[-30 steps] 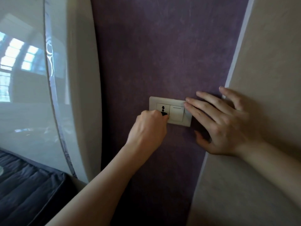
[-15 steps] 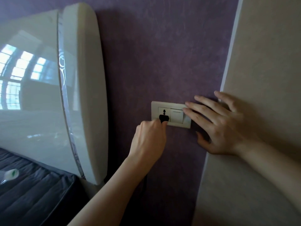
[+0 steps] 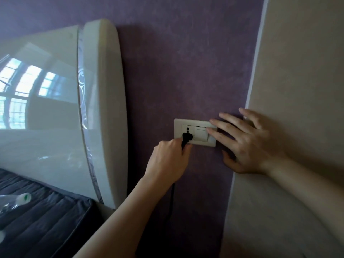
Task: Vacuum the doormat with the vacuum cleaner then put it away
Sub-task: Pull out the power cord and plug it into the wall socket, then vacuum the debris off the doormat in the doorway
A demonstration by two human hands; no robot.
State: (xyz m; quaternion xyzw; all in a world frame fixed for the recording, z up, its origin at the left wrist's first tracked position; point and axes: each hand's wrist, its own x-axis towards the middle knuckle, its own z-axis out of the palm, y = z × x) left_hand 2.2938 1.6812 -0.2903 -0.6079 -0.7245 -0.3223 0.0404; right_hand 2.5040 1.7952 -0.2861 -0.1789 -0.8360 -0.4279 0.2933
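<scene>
A white socket plate (image 3: 195, 121) with a socket and a switch is set in the purple wall. My left hand (image 3: 167, 157) grips a black plug (image 3: 186, 137) at the lower part of the socket; its black cord (image 3: 172, 200) hangs down the wall below my wrist. My right hand (image 3: 249, 144) lies flat on the wall, its straight fingertips resting on the plate's right edge beside the switch. The vacuum cleaner and the doormat are not in view.
A glossy cream headboard (image 3: 100, 108) juts out from the wall on the left, above a dark quilted mattress (image 3: 42, 220). A clear bottle with a white and green cap (image 3: 22, 198) lies on the mattress. A beige wall (image 3: 297, 71) fills the right.
The view has shifted, so the headboard and mattress show more. The black plug has come into fuller view in my left hand at the socket. My right hand stays against the plate.
</scene>
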